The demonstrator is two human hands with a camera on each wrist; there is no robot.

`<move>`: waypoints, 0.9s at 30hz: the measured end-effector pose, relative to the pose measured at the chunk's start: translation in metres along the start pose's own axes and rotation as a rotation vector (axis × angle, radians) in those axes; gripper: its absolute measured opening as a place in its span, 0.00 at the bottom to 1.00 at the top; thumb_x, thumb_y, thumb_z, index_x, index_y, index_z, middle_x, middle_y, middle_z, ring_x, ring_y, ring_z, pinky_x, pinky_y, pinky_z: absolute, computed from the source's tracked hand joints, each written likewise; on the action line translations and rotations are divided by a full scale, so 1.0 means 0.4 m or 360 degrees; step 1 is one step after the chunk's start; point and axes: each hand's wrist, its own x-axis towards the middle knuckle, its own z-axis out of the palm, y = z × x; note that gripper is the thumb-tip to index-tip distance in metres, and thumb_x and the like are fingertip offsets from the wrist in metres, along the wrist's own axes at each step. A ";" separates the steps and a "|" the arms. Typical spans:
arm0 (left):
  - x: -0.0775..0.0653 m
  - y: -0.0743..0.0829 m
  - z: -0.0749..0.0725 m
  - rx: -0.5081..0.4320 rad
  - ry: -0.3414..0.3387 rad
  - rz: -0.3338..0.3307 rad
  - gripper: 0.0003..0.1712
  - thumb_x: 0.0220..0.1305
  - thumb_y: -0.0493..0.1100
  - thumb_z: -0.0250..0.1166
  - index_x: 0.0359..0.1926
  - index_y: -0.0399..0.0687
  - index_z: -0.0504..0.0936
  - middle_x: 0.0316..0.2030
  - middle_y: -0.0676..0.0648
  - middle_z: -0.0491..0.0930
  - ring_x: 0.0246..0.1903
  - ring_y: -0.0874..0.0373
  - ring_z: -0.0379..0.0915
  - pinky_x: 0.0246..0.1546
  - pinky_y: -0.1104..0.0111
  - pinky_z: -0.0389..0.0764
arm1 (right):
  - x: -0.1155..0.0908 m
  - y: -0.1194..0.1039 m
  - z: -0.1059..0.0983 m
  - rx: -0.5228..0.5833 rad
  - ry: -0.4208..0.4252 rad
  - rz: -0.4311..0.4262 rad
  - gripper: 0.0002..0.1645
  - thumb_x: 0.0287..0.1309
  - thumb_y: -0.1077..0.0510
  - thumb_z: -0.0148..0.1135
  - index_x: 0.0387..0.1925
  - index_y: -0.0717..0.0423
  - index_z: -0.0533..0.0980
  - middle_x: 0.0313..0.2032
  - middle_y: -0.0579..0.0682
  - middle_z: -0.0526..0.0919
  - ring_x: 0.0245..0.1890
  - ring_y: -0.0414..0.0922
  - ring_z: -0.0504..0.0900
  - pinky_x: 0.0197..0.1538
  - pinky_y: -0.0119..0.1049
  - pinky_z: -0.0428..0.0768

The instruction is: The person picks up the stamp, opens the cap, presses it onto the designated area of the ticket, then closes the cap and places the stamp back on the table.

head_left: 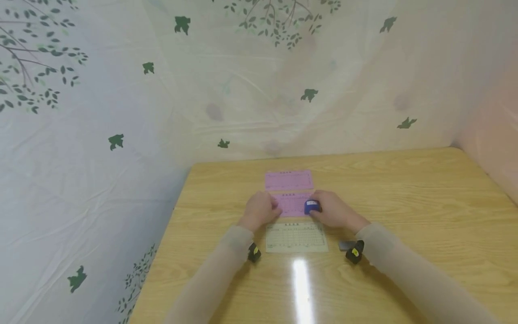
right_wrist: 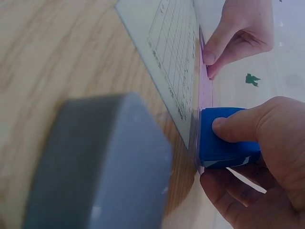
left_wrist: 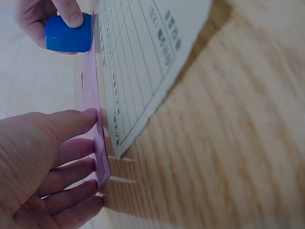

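Observation:
My right hand (head_left: 332,209) grips a small blue stamp (head_left: 312,206) between thumb and fingers, its base against the right part of the middle pink slip (head_left: 291,205). In the right wrist view, the thumb lies across the side of the stamp. My left hand (head_left: 261,209) rests at the left end of that same slip; in the left wrist view its fingertips touch the paper with the fingers spread. Nearer to me lies a pale green printed form (head_left: 296,237) with a grid. Another pink slip (head_left: 288,180) lies farther back.
A grey block (head_left: 346,245) sits on the wooden table (head_left: 425,202) by my right wrist, large and blurred in the right wrist view. A printed cloth (head_left: 251,90) with leaves and birds hangs behind and to the left of the table.

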 end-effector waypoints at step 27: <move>-0.002 0.010 0.000 -0.0144 -0.0027 -0.0042 0.17 0.69 0.48 0.73 0.23 0.50 0.86 0.16 0.54 0.81 0.16 0.65 0.66 0.18 0.75 0.69 | -0.048 0.028 -0.105 0.0183 0.0307 0.0095 0.12 0.63 0.60 0.72 0.49 0.55 0.84 0.46 0.53 0.88 0.42 0.46 0.84 0.42 0.37 0.85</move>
